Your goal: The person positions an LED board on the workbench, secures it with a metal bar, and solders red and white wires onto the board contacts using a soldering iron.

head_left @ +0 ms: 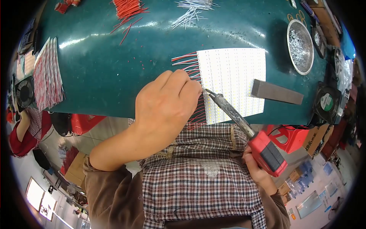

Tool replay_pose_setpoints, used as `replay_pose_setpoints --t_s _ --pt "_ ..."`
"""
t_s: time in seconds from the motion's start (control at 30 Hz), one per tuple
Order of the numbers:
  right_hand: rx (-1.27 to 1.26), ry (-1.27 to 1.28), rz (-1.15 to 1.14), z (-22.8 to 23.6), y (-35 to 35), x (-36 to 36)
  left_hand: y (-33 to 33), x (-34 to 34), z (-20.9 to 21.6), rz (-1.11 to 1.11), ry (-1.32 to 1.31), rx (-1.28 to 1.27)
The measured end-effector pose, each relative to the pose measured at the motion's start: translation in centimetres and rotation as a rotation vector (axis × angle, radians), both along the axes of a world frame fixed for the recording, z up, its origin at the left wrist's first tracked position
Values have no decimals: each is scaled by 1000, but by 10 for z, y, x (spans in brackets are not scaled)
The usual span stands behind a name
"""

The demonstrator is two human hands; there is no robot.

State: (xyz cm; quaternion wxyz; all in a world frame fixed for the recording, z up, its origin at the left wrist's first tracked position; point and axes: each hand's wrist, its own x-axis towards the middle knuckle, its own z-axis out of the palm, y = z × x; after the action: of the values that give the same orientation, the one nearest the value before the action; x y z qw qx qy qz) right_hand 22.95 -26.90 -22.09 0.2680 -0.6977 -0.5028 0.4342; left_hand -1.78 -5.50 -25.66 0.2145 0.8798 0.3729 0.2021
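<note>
A white LED panel [236, 65] lies flat on the table, with red and white wires [185, 59] sticking out along its left edge. My left hand [166, 101] is closed in a pinch at that edge, over part of the wires; its own knuckles hide what the fingertips hold. In my right hand [257, 170] is a soldering iron [268, 154] with a red and black handle. The iron's tip reaches the panel's left edge, close beside my left fingers. A grey-brown bar [277, 92] rests partly on the panel's right side.
On the green table [95, 84] lie a bundle of red-and-white wires [49, 76] at left, red wires [127, 9] and white wires [190, 11] at the far side. A metal bowl [309, 68] of silvery bits and a black fan [328, 103] stand at right.
</note>
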Motion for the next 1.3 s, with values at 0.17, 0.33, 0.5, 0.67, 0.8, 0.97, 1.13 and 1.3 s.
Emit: replay_pose_setpoints --t_s 0.17,0.33,0.5,0.67,0.8,0.97,1.13,1.3 --pt "30 -20 -16 -6 -14 5 1 0 2 -6 12 -3" --pt "33 -19 -24 -2 -13 4 1 0 3 -10 19 13" --pt "12 -39 15 -4 -12 5 1 -2 6 6 -6 31" --pt "0 -9 -16 -2 -11 4 3 -10 10 -104 -20 34" --pt "11 -15 -2 -3 -9 4 3 -11 5 -143 -28 112" --pt "3 -3 -8 2 1 1 2 -10 3 -155 -8 173" --pt "13 -3 -13 1 -3 4 2 -8 3 -149 11 239" --pt "-38 -19 -39 4 -9 7 1 -8 3 -148 5 238"
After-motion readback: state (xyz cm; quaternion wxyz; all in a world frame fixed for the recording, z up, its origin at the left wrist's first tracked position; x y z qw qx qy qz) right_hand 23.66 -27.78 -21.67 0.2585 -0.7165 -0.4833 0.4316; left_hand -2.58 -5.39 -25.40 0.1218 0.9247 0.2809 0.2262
